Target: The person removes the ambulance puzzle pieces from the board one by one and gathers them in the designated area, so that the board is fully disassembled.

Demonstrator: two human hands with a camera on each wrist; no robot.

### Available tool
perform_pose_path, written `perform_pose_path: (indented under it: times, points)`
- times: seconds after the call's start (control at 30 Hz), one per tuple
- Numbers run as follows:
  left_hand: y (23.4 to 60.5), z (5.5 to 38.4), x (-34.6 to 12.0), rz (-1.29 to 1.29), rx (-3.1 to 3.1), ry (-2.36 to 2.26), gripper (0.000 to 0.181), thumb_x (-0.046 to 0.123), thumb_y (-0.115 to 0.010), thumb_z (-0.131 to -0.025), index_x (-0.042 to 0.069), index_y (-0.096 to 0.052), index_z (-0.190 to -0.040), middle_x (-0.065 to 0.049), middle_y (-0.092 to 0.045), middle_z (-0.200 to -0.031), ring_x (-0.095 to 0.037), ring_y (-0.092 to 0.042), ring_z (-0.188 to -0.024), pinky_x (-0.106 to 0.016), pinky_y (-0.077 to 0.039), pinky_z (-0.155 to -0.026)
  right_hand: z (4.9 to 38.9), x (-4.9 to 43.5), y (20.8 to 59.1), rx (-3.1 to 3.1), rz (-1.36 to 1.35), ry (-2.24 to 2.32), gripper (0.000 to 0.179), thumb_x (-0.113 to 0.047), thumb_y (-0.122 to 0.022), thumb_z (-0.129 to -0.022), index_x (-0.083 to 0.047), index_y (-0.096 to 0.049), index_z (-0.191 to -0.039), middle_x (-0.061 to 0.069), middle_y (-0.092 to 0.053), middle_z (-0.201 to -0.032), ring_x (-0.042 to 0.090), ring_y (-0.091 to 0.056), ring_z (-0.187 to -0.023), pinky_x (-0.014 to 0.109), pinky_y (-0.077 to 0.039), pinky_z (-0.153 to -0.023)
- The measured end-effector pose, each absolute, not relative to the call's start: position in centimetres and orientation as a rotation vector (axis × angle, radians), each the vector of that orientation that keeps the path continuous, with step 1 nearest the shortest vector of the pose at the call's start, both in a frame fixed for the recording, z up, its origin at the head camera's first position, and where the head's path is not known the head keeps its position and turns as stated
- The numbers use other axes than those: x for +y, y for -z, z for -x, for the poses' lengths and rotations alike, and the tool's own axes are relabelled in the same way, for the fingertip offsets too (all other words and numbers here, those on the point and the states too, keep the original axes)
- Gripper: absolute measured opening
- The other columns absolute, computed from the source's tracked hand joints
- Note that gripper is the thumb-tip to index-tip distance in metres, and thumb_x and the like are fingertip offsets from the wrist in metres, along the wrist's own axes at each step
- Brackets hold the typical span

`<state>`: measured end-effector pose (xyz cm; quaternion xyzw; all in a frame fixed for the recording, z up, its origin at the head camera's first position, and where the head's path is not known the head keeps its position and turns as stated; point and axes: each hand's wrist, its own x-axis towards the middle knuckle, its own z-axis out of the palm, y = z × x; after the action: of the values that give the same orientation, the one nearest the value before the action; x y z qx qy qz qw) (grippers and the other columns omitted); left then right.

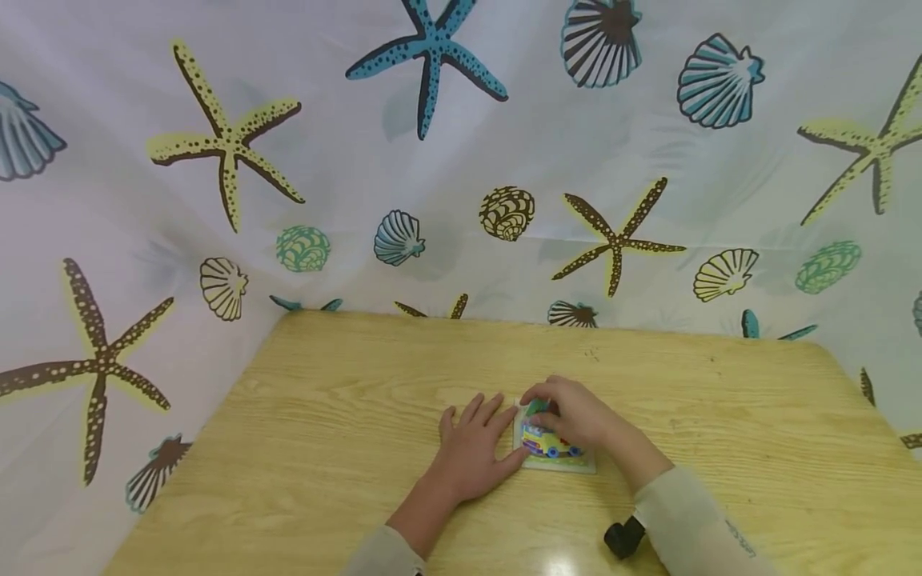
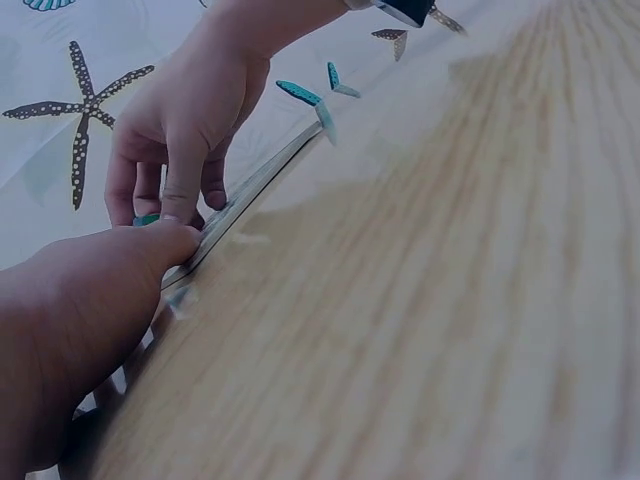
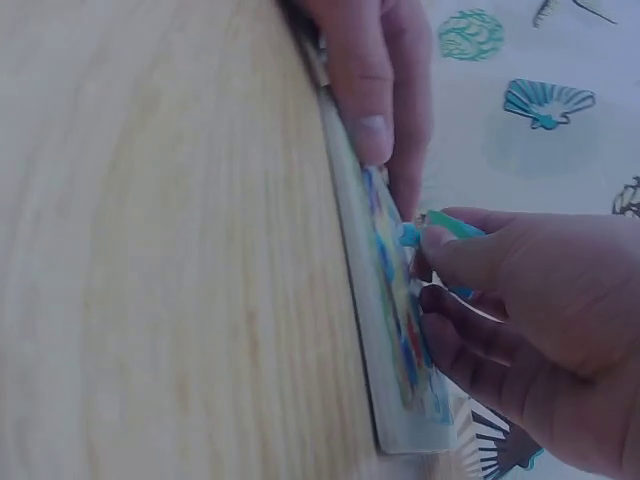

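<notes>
A small jigsaw board (image 1: 553,465) with a yellow and purple vehicle picture lies flat on the wooden table. My left hand (image 1: 471,454) rests at the board's left side, its fingers spread on the wood and its thumb touching the board's lower left edge. Over the upper part of the picture, my right hand (image 1: 582,414) pinches a green and blue puzzle piece (image 3: 455,224) between thumb and fingers. In the right wrist view the piece is tilted up close to the board's face. The right hand covers part of the picture in the head view.
The wooden table (image 1: 346,408) extends around the board on all sides. A white cloth (image 1: 461,272) printed with starfish and shells hangs behind the table and at its sides. A black object (image 1: 623,538) sticks out by the right sleeve.
</notes>
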<state>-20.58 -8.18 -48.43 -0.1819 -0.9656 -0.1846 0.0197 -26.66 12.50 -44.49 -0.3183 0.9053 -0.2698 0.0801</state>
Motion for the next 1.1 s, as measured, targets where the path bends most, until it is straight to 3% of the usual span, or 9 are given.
perform_pose_path:
  times: [0.2,0.33,0.5,0.83,1.1]
  points:
    - [48.8,20.5,-8.0,0.552,-2.988,0.583,0.065,0.063,-0.047,-0.097,0.024,-0.048,-0.149,-0.006,-0.036,-0.161,-0.037,-0.028,-0.150,-0.071,-0.019,-0.111,26.1,13.2,44.6,2.625,0.847,0.983,0.021,-0.009,-0.061,-0.099,-0.012,-0.068,-0.118,0.009,-0.066,-0.118,0.014,-0.063,-0.086,0.031,-0.053,-0.073]
    - [49.0,20.6,-7.8,0.541,-2.982,0.586,0.065,0.062,-0.047,-0.097,0.023,-0.048,-0.149,-0.006,-0.037,-0.161,-0.037,-0.029,-0.150,-0.070,-0.020,-0.110,26.0,13.7,44.7,2.571,0.736,1.130,0.019,-0.008,-0.059,-0.100,-0.009,-0.067,-0.118,0.011,-0.064,-0.110,0.016,-0.064,-0.078,0.029,-0.054,-0.063]
    - [49.2,20.9,-7.8,0.522,-2.980,0.586,0.066,0.062,-0.048,-0.097,0.023,-0.047,-0.150,-0.006,-0.037,-0.161,-0.036,-0.028,-0.150,-0.070,-0.019,-0.111,26.3,14.8,44.8,2.517,0.581,1.288,0.020,-0.005,-0.058,-0.100,-0.005,-0.064,-0.119,0.013,-0.063,-0.099,0.018,-0.068,-0.077,0.030,-0.057,-0.068]
    - [49.3,20.8,-7.9,0.537,-2.991,0.590,0.066,0.063,-0.048,-0.097,0.024,-0.047,-0.150,-0.006,-0.037,-0.161,-0.036,-0.027,-0.151,-0.070,-0.018,-0.112,26.2,18.6,44.5,2.537,0.272,1.350,0.017,-0.008,-0.063,-0.097,0.001,-0.067,-0.112,0.014,-0.063,-0.094,0.019,-0.065,-0.079,0.032,-0.058,-0.073]
    - [48.7,20.8,-7.9,0.556,-2.978,0.612,0.066,0.061,-0.049,-0.097,0.022,-0.046,-0.150,-0.007,-0.037,-0.160,-0.037,-0.027,-0.151,-0.070,-0.018,-0.112,26.5,20.4,44.3,2.527,0.159,1.364,0.020,-0.006,-0.066,-0.095,0.004,-0.065,-0.112,0.012,-0.063,-0.088,0.018,-0.064,-0.073,0.030,-0.056,-0.067]
